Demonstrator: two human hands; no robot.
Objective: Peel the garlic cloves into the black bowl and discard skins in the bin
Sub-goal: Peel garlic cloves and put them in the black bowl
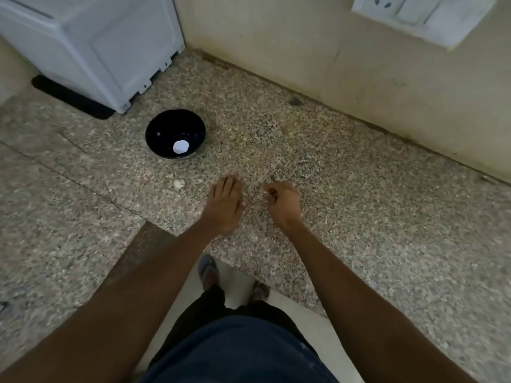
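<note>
The black bowl (154, 131) stands on the speckled stone counter (359, 217), left of and beyond my hands, with one peeled white garlic clove (180, 146) in it. A small pale scrap of garlic or skin (179, 183) lies on the counter between the bowl and my left hand. My left hand (225, 203) rests flat on the counter, palm down, fingers straight. Just to its right, my right hand (282, 201) hovers at the surface with its fingers curled in. I see no clear object in it. No bin is in view.
A white appliance (91, 42) on a black mat (69, 98) fills the back left corner. A cream wall (304, 51) with a switch plate (423, 15) runs along the back. The counter's front edge is near my body, with my feet on the floor below.
</note>
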